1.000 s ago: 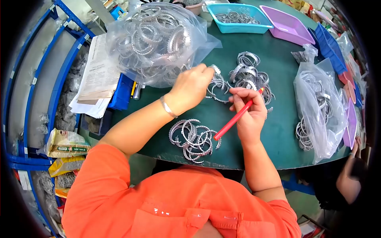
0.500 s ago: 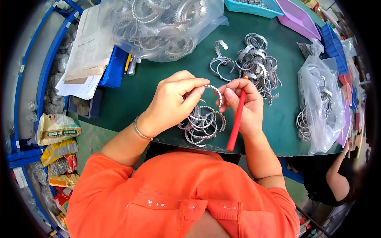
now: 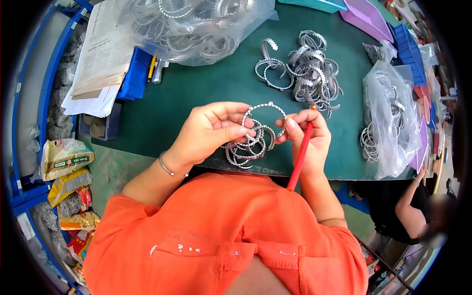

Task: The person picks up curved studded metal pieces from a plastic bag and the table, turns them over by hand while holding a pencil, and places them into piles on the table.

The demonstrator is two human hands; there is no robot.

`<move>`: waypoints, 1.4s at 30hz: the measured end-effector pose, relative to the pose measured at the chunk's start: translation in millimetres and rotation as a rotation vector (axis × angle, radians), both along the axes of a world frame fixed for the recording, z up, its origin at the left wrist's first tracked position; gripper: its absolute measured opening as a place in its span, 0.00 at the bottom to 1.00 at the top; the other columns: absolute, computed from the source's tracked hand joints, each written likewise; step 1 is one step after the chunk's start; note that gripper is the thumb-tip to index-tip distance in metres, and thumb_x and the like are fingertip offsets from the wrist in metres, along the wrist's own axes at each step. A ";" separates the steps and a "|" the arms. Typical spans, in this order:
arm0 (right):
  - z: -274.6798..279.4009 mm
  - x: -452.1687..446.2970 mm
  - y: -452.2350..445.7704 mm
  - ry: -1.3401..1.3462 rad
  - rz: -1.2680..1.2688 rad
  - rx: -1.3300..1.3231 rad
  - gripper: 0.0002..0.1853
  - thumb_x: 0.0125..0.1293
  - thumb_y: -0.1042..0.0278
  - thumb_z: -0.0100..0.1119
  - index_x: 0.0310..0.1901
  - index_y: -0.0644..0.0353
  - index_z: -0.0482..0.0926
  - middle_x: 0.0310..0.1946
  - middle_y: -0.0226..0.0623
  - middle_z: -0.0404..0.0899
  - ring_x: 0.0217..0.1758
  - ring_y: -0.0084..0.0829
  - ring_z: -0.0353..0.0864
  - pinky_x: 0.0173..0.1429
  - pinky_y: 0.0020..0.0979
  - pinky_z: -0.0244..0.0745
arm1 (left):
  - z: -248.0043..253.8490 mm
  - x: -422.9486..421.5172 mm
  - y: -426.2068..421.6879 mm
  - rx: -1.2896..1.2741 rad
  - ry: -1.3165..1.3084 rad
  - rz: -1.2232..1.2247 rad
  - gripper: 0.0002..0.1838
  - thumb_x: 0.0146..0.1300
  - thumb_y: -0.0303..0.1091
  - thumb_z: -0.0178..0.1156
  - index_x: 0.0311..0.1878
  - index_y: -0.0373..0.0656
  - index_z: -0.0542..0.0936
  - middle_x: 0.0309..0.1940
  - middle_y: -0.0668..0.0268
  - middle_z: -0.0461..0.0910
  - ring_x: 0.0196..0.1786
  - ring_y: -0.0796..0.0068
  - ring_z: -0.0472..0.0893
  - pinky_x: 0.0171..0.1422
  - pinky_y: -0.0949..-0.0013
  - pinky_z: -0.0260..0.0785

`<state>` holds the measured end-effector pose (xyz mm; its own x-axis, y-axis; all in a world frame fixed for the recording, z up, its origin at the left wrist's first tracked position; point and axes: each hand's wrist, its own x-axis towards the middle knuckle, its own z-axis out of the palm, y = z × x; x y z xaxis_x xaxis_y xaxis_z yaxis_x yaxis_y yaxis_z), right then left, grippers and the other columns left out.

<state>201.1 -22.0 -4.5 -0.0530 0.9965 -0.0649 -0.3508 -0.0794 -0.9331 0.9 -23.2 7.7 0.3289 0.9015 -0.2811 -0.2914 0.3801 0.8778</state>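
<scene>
Between my two hands a thin silver toothed ring is held up, open at its lower side. My left hand pinches its left end. My right hand grips its right end with the fingertips and also holds a red pen, which slants down across the palm. Just below and behind the ring, a small pile of similar rings lies near the table edge. Farther back is a larger heap of rings, with a few looser ones on its left.
A big clear bag of rings lies at the back left, by papers and a blue box. Another plastic bag is at the right, near a purple tray. A co-worker's arm shows at the lower right.
My left hand has come back from the far rings with one ring, and my right hand now holds its other end. The view has shifted, and the pen points more steeply down.
</scene>
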 end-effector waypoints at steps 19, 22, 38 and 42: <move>2.5 19.2 13.1 -0.145 0.114 0.090 0.06 0.58 0.79 0.56 0.33 0.64 0.67 0.31 0.39 0.76 0.30 0.22 0.77 0.31 0.21 0.75 | -1.8 20.8 -8.1 -0.075 -0.144 0.171 0.17 0.59 0.22 0.53 0.53 0.34 0.70 0.45 0.56 0.75 0.45 0.70 0.78 0.49 0.71 0.72; 5.2 19.0 14.9 -0.142 0.094 0.150 0.06 0.58 0.79 0.56 0.33 0.64 0.67 0.31 0.39 0.75 0.32 0.22 0.77 0.31 0.20 0.75 | 1.1 21.2 -4.5 -0.067 -0.151 0.168 0.16 0.59 0.22 0.53 0.52 0.34 0.70 0.44 0.57 0.76 0.44 0.69 0.78 0.48 0.71 0.73; 6.6 -5.6 25.5 -0.001 0.127 0.197 0.08 0.53 0.85 0.57 0.29 0.64 0.68 0.30 0.40 0.76 0.31 0.24 0.76 0.33 0.22 0.73 | -1.1 30.7 21.6 0.339 0.090 0.103 0.14 0.57 0.21 0.56 0.48 0.33 0.74 0.36 0.62 0.78 0.37 0.79 0.78 0.43 0.79 0.72; 8.5 -3.4 27.0 0.131 0.119 0.045 0.10 0.54 0.86 0.55 0.28 0.62 0.66 0.32 0.43 0.75 0.28 0.25 0.76 0.28 0.21 0.72 | 1.4 21.7 22.9 0.309 0.119 0.023 0.14 0.58 0.21 0.55 0.49 0.33 0.73 0.40 0.60 0.76 0.39 0.78 0.77 0.45 0.77 0.71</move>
<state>197.7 5.0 4.0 -0.1757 0.9844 -0.0054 -0.4601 -0.0870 -0.8836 22.6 -0.3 9.1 0.2889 0.9569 -0.0285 -0.1848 0.0850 0.9791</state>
